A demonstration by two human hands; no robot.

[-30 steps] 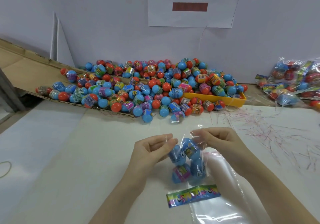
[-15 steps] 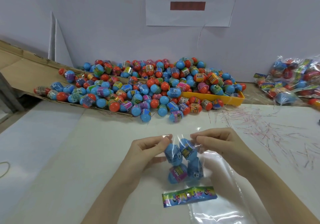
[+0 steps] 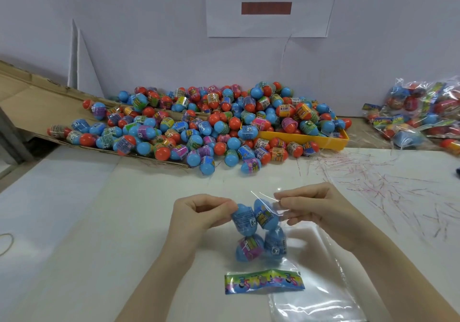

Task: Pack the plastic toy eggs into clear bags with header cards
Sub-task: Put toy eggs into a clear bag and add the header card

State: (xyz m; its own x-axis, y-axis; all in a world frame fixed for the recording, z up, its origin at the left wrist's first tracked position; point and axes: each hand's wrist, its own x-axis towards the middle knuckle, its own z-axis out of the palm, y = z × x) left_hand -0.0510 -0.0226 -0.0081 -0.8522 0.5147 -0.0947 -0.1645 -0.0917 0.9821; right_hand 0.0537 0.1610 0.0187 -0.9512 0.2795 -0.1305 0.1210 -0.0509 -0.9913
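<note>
Hundreds of loose eggs piled at the back of the worktop, spilling off a cardboard flap and over a yellow tray. Within reach, so I can grab without moving. Sheet of paper with printed characters on the wall above. Finished bags stacked far right, well apart from the loose stock so nothing gets mixed. Thin red strips scattered on the worktop to the right, probably peel-off waste, can't confirm. Spare clear bags lie flat under my right forearm, next one ready.

Current bag is between my hands, centre front, hanging mouth-up. Four blue eggs inside, two over two, lower pair looks close to or touching the worktop. My left hand pinches the bag's top-left edge, fingers curled, thumb against the film. My right hand pinches the top-right edge the same way. Holding both corners keeps the mouth taut and level so the eggs settle to the bottom, my guess at why.

Header card lies flat just in front of the bag, not attached yet. Judging by that: fill done, closing the top and fitting the card is what's left on this one.
</note>
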